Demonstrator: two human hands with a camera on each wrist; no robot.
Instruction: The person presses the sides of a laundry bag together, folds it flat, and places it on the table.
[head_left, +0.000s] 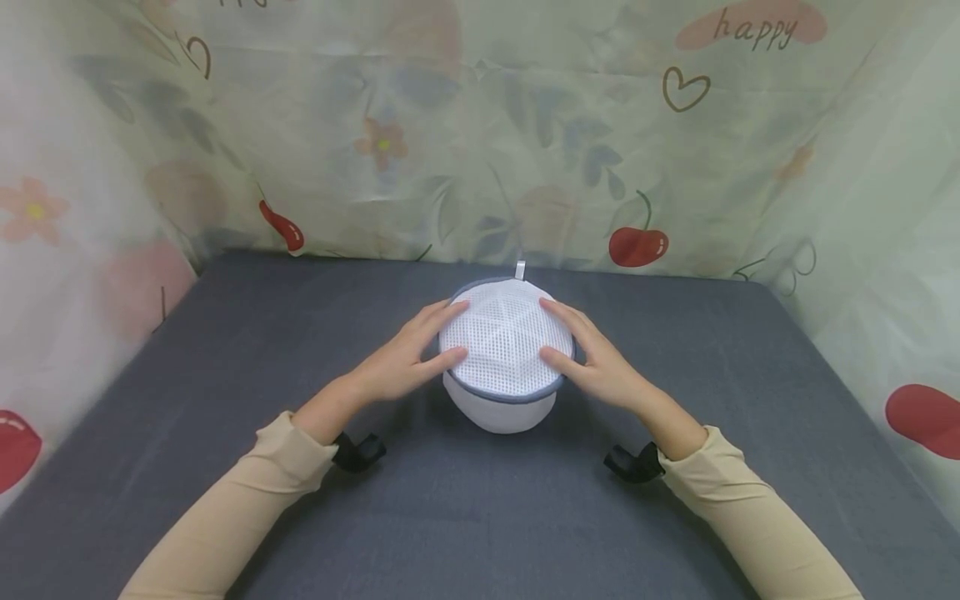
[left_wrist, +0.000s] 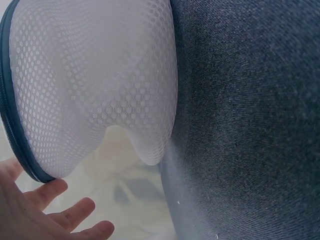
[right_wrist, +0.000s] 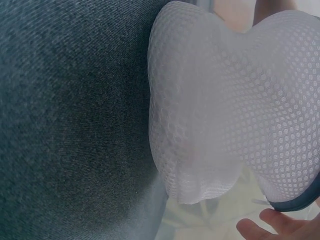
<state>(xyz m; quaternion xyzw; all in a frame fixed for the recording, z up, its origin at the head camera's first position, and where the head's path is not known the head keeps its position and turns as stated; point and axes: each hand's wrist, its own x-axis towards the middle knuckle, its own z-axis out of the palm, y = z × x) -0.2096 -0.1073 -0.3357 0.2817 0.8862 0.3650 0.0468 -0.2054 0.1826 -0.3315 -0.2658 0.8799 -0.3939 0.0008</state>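
A round white mesh laundry bag (head_left: pixel 504 354) with a blue-grey zip rim and a small white loop at its far edge stands on the dark grey tabletop (head_left: pixel 225 350). My left hand (head_left: pixel 408 354) lies against its left side, fingers straight on the top panel and rim. On the opposite side my right hand (head_left: pixel 588 354) rests the same way. In the left wrist view the mesh bag (left_wrist: pixel 95 85) fills the upper left, with fingertips (left_wrist: pixel 55 192) just under its rim. The right wrist view shows the mesh bag (right_wrist: pixel 225 110) and one fingertip (right_wrist: pixel 272 220) by the rim.
A pale printed curtain (head_left: pixel 480 133) with cherries, flowers and hearts closes in the back and both sides of the table. Black wrist straps (head_left: pixel 358 451) sit at both cuffs of the beige sleeves.
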